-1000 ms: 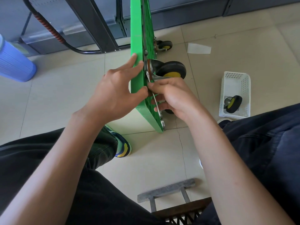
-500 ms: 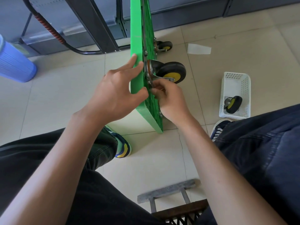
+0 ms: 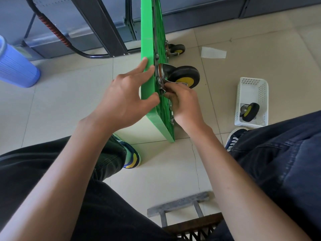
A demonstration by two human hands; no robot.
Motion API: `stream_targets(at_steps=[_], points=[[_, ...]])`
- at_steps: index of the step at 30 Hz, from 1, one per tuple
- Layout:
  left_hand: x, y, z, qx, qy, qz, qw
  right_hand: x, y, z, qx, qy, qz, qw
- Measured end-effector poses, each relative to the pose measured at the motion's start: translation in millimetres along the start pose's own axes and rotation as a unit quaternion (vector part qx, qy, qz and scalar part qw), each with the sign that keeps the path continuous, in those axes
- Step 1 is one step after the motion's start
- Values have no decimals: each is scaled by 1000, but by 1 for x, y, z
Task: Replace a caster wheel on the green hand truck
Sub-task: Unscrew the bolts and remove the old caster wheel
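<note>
Your left hand (image 3: 125, 100) braces the truck (image 3: 147, 70) deck (stood on edge on the floor), fingers straight. Your right hand (image 3: 184, 103) pinches something small, probably a bolt, at the caster (image 3: 182, 75) plate. Spare wheel (image 3: 249, 112) lies in basket (image 3: 251, 84). No readable writing.

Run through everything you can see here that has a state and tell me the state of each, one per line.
green hand truck: standing on its edge on the floor
near caster wheel: mounted on the truck's underside
far caster wheel: mounted
spare caster wheel: lying loose in the white basket
left hand: fingers straight, steadying the deck edge
right hand: fingers curled at the caster's mounting plate; a grip on a fastener cannot be confirmed
</note>
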State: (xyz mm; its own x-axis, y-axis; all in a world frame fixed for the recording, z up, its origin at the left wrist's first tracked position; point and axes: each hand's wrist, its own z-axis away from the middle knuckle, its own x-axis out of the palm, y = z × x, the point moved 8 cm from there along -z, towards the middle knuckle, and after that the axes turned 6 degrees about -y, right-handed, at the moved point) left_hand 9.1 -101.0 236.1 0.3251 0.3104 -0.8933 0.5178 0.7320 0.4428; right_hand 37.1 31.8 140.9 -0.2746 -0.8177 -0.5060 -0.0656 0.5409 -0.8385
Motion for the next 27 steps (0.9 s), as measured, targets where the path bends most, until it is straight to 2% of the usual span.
stream_targets(at_steps=[5,9,14,19,23,27], points=[[0,0,-1,-5,-4,-3,1000,-4,13,9,24,3,37,999],[0,3,-3,-11,-11,-18,1000,-4,26,18,131,-36,-52,989],[0,5,-4,-11,-10,-28,999,-2,18,22,254,-99,-273,923],[0,5,-4,-3,-4,-19,1000,6,6,24,301,-143,-399,854],[1,2,-4,3,-2,-15,1000,6,1,23,307,-150,-434,833],[1,0,-3,1,-1,-14,1000,-1,-4,22,308,-144,-429,837]])
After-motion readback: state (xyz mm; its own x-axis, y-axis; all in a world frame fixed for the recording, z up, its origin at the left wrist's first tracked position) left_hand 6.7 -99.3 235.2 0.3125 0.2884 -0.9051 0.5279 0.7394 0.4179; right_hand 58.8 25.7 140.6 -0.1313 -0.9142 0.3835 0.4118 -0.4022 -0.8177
